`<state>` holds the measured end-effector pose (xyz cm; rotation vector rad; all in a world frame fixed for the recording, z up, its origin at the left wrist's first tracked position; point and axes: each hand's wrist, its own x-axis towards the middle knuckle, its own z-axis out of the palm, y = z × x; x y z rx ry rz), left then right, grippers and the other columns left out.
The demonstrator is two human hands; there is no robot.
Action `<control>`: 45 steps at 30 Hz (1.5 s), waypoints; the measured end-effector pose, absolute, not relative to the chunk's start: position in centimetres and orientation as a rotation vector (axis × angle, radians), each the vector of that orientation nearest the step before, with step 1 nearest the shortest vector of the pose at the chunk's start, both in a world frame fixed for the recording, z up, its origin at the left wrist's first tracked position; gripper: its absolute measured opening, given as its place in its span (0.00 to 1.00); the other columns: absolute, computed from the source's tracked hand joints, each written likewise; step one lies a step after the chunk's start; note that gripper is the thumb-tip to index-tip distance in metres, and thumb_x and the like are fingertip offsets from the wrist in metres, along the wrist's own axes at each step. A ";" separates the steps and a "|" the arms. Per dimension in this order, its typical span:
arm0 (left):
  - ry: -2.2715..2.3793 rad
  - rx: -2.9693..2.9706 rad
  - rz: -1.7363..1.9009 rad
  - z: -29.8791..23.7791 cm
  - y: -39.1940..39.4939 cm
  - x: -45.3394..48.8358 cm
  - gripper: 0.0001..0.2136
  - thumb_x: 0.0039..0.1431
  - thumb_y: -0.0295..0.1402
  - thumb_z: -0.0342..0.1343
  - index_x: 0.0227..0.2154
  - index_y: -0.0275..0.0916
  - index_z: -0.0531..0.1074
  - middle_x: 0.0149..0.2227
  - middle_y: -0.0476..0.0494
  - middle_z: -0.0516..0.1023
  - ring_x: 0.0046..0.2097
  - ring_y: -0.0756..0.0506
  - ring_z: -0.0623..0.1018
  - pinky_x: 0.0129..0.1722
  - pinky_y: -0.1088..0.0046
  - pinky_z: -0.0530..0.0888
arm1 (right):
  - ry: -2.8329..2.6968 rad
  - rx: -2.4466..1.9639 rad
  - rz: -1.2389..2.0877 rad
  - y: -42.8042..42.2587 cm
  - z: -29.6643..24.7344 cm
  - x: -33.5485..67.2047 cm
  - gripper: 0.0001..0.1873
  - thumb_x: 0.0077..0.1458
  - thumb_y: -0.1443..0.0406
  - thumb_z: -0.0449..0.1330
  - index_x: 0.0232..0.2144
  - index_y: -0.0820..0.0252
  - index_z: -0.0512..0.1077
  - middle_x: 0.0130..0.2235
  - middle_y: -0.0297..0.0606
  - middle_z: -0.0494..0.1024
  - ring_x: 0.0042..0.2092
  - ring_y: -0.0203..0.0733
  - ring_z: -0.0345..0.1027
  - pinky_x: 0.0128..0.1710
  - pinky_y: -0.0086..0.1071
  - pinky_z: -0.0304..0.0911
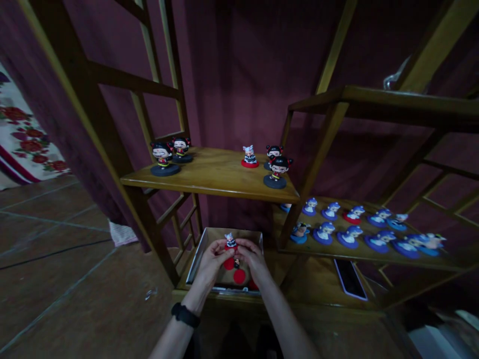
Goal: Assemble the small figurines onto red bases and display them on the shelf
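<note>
Left hand (pixel 215 257) and right hand (pixel 252 255): fingers closed on one red-based figurine (pixel 230 241), held over the box (pixel 243 233). Shelf (pixel 209 172) has one matching figurine (pixel 249 155); red discs (pixel 239 276) remain boxed, perhaps bases, partly hidden. Shelf edge likeliest obstruction. Dark-based dolls (pixel 163 155) at shelf ends; phone (pixel 351 279) lower right.

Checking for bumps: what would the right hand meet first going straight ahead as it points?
The right hand would first meet the small red-based figurine at its fingertips, then probably the left hand, though depth is hard to judge.
</note>
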<state>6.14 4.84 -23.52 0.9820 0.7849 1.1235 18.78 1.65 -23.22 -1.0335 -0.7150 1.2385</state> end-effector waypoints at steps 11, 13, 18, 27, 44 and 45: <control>0.844 1.012 1.229 -22.9 2.6 6.4 0.19 0.35 0.31 0.67 0.34 0.36 0.70 0.34 0.45 0.77 0.34 0.49 0.75 0.38 0.73 0.70 | -0.786 -1.019 1.304 0.6 -22.8 19.3 0.15 0.40 0.59 0.62 0.33 0.57 0.74 0.36 0.37 0.78 0.36 0.39 0.71 0.40 0.36 0.66; 0.843 0.990 1.245 -22.8 2.1 6.0 0.20 0.34 0.31 0.67 0.34 0.36 0.70 0.34 0.45 0.77 0.35 0.49 0.76 0.39 0.72 0.70 | -0.820 -1.031 1.288 0.5 -22.7 19.8 0.15 0.40 0.58 0.62 0.33 0.58 0.74 0.37 0.37 0.78 0.36 0.39 0.70 0.39 0.35 0.66; 0.909 0.853 1.308 -24.1 1.6 4.9 0.22 0.31 0.31 0.69 0.33 0.36 0.70 0.31 0.47 0.77 0.33 0.49 0.76 0.37 0.72 0.69 | -0.806 -1.163 1.143 0.4 -23.8 22.0 0.13 0.41 0.60 0.60 0.32 0.57 0.74 0.36 0.36 0.77 0.36 0.38 0.69 0.38 0.33 0.65; 1.027 0.860 1.347 -26.4 3.9 4.1 0.22 0.26 0.25 0.68 0.31 0.34 0.69 0.29 0.48 0.76 0.32 0.50 0.75 0.39 0.71 0.68 | -1.169 -1.503 0.847 0.2 -26.4 24.8 0.08 0.46 0.64 0.55 0.28 0.55 0.74 0.30 0.32 0.76 0.33 0.39 0.67 0.37 0.34 0.63; 0.986 0.794 1.156 -25.5 8.6 3.4 0.18 0.28 0.20 0.65 0.28 0.34 0.70 0.28 0.48 0.76 0.30 0.50 0.74 0.34 0.74 0.68 | -2.296 -2.230 0.446 0.5 -28.3 22.0 0.18 0.50 0.74 0.48 0.39 0.65 0.74 0.52 0.51 0.68 0.58 0.51 0.52 0.56 0.40 0.44; 0.980 0.794 1.156 -25.3 8.6 3.4 0.18 0.28 0.20 0.65 0.28 0.34 0.70 0.28 0.48 0.76 0.30 0.50 0.74 0.34 0.74 0.68 | -2.301 -2.262 0.448 0.5 -28.4 21.7 0.18 0.50 0.74 0.48 0.40 0.66 0.74 0.54 0.52 0.66 0.59 0.52 0.51 0.56 0.42 0.42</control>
